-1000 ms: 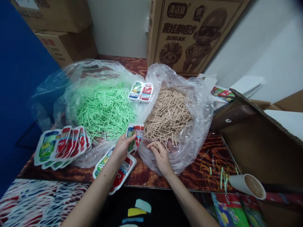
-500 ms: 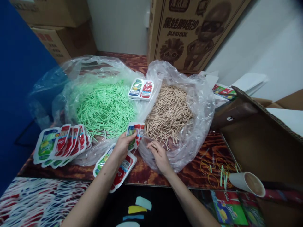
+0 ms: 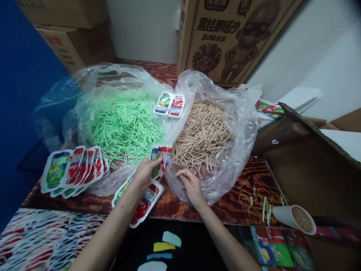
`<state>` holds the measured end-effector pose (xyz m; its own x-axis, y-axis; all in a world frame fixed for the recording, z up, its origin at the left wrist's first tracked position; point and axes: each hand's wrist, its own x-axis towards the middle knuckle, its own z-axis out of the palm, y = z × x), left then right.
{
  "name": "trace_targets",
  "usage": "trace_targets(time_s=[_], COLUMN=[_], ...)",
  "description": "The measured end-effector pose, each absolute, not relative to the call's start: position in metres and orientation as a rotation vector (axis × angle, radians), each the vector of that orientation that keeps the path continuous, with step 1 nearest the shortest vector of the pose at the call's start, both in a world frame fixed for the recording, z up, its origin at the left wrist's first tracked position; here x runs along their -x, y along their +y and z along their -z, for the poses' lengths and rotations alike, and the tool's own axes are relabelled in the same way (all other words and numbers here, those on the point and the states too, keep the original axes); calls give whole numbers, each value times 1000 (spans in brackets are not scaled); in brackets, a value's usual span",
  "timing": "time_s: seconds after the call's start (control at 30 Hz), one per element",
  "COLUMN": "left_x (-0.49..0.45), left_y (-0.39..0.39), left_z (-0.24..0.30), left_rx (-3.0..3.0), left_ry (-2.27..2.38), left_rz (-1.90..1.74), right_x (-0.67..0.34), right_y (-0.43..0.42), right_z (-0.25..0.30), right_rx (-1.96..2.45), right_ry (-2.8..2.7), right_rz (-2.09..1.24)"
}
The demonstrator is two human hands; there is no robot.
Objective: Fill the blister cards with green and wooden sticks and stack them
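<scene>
My left hand (image 3: pixel 146 171) is closed on a small two-part packet (image 3: pixel 167 152), green on one side and red on the other, with its thumb across the front. My right hand (image 3: pixel 191 186) has its fingers curled around a small bunch of brown sticks (image 3: pixel 185 175), at the near edge of a clear plastic bag (image 3: pixel 242 124). That bag holds a heap of loose brown sticks (image 3: pixel 203 131). Left of it, another clear bag (image 3: pixel 76 124) holds a heap of light green sticks (image 3: pixel 126 128). Larger red and green packets (image 3: pixel 148 203) lie partly hidden under my left forearm.
Fanned packets (image 3: pixel 58 169) lie at the left, and a small pile of packets (image 3: pixel 170 104) rests between the bags. Rubber bands (image 3: pixel 254 214) and a tipped paper cup (image 3: pixel 303 219) are at the right, beside an open carton (image 3: pixel 304 177). A tall cardboard box (image 3: pixel 214 41) stands behind.
The view has shifted slightly. Both hands stay nearly in place, still holding the packet and the brown sticks.
</scene>
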<state>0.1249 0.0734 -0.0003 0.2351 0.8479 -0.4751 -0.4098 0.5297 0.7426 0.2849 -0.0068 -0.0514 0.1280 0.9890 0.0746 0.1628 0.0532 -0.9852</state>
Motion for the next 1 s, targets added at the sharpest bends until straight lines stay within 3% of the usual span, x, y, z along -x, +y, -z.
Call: trace_targets(time_s=[1.0], left_x=[-90], left_y=[24], left_z=[-13], left_rx=[-401], left_ry=[1238], left_rz=[-1239], right_x=[-278], right_y=[-8], right_z=[32], right_rx=[1251], right_ry=[-1300], right_rz=[-1022])
